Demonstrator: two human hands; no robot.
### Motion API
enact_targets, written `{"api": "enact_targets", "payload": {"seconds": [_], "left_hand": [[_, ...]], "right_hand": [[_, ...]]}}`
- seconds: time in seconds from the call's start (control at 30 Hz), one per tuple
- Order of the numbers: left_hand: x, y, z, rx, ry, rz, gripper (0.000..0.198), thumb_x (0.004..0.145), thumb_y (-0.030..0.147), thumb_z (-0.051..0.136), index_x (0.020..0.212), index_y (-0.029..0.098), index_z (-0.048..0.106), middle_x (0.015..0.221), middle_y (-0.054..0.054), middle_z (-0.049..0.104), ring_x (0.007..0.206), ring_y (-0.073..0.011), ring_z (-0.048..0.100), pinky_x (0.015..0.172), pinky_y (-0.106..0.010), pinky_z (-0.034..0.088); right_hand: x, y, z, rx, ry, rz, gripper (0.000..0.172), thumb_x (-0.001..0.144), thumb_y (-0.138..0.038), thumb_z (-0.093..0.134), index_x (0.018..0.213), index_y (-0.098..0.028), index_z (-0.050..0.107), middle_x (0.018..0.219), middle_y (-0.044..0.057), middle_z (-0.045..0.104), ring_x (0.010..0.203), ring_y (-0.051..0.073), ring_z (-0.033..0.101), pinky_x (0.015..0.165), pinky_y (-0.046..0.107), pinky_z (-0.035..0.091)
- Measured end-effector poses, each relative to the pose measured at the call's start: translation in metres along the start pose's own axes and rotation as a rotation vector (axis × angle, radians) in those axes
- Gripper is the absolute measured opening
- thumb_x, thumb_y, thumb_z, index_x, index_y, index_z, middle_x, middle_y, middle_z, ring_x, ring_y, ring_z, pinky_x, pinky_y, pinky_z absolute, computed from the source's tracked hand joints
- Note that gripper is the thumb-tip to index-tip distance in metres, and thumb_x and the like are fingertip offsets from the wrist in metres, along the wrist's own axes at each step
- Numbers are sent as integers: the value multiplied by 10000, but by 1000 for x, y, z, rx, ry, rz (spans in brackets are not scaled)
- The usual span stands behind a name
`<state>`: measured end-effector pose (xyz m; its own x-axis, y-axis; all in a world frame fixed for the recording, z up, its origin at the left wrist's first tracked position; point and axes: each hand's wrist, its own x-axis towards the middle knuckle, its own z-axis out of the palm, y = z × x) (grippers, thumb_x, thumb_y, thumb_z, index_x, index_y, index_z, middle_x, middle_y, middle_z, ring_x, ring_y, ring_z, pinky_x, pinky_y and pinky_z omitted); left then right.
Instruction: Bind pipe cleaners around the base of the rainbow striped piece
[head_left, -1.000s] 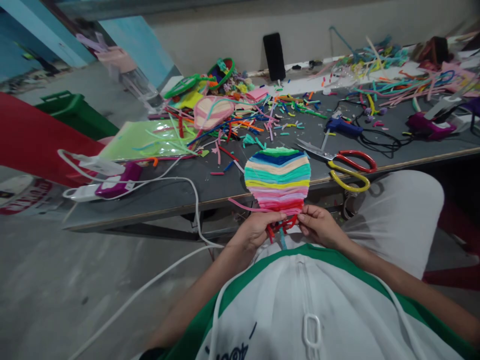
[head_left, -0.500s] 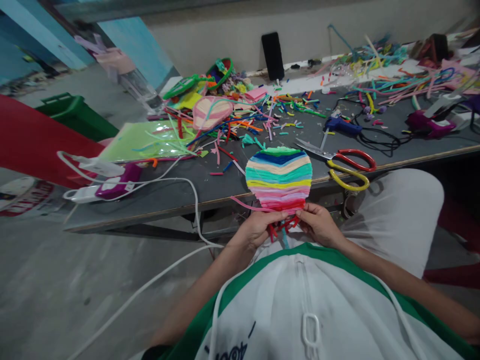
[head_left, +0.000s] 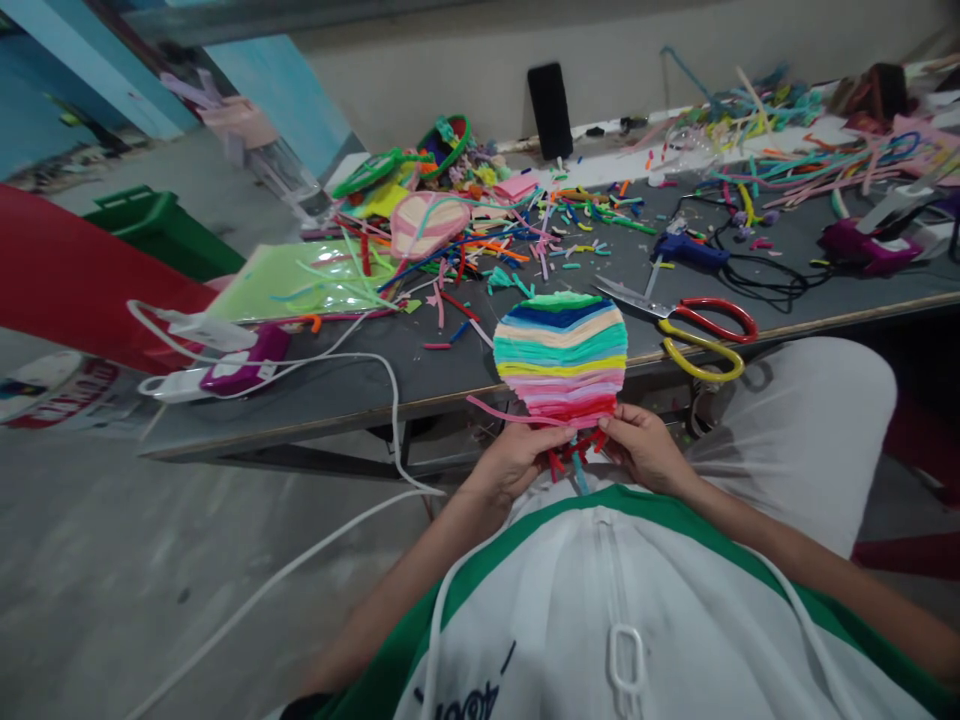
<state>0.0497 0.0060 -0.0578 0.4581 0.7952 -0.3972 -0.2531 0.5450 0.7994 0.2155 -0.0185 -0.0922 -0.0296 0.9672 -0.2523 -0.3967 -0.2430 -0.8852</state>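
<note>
A rounded panel of pipe cleaners, striped green, blue, cream, teal, yellow, pink and red, is held upright at the table's front edge. My left hand is closed on its lower edge, thumb laid along a pink pipe cleaner whose loose end sticks out to the left. With thumb and fingers, my right hand pinches the lower right corner. Between the hands hang short red ends and a teal one. Fingertips behind the panel are hidden.
Scissors with red and yellow handles lie right of the panel, beside a blue glue gun. Cut pipe-cleaner bits litter the table. A phone leans on the wall. A white cable hangs over the front edge at left.
The whole view has shifted slightly, so the table things sit a little further right. Both hands keep their hold on the panel, with barely any visible movement.
</note>
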Motion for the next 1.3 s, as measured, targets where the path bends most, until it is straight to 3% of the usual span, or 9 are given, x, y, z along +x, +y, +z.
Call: {"api": "enact_targets", "payload": {"seconds": [0.17, 0.37, 0.5, 0.7, 0.83, 1.03, 1.23, 1.3], "left_hand": [[3, -4, 1, 11, 48, 35, 299, 600, 205, 758, 877, 107, 702, 833, -104, 705, 847, -228, 638, 777, -341, 487], [6, -8, -1, 18, 129, -13, 205, 555, 207, 773, 708, 94, 698, 696, -71, 682, 668, -175, 618, 693, -315, 489], [9, -11, 0, 25, 85, 25, 231, 578, 190, 766, 781, 95, 708, 782, -85, 697, 758, -194, 632, 790, -338, 478], [2, -1, -1, 26, -54, -15, 350, 639, 208, 742, 973, 122, 683, 947, -108, 693, 869, -214, 635, 825, -332, 471], [-6, 10, -8, 49, 11, -55, 322, 665, 265, 729, 949, 124, 672, 908, -99, 694, 798, -196, 639, 732, -304, 502], [-3, 8, -9, -34, 270, 140, 247, 652, 267, 740, 823, 150, 606, 763, -37, 678, 707, -152, 626, 668, -268, 496], [0, -1, -11, 18, 345, 345, 198, 657, 269, 731, 754, 138, 619, 726, -15, 643, 669, -124, 593, 705, -273, 470], [-4, -3, -14, 81, 317, 430, 184, 640, 238, 744, 754, 142, 635, 788, -16, 642, 713, -121, 591, 736, -264, 460]], "right_hand": [[-1, -2, -2, -7, 1, 12, 235, 671, -359, 687, 689, -159, 565, 470, -57, 481, 369, 61, 381, 368, 198, 259], [-4, -6, 1, 34, -104, 79, 250, 643, -346, 717, 772, -159, 613, 612, -20, 599, 458, 71, 453, 424, 196, 347], [-2, -3, 4, 17, -56, 126, 293, 588, -360, 759, 762, -159, 635, 568, -29, 596, 441, 68, 452, 434, 204, 367], [-1, -4, 2, -18, -7, 51, 256, 595, -350, 757, 727, -149, 668, 624, 0, 642, 503, 89, 510, 484, 225, 416], [-3, -7, 2, 13, -6, 19, 214, 651, -324, 731, 754, -143, 680, 666, 15, 671, 529, 94, 536, 509, 223, 434], [-3, -4, 2, 74, 1, 100, 279, 650, -330, 735, 850, -143, 680, 749, 51, 706, 609, 154, 611, 588, 297, 494], [-3, -2, 0, 62, 46, 69, 237, 619, -319, 759, 777, -156, 690, 699, 30, 701, 600, 140, 613, 612, 272, 476], [-4, -4, 0, 85, 29, 76, 230, 629, -321, 754, 777, -158, 688, 692, 30, 700, 583, 137, 610, 595, 268, 472]]}}
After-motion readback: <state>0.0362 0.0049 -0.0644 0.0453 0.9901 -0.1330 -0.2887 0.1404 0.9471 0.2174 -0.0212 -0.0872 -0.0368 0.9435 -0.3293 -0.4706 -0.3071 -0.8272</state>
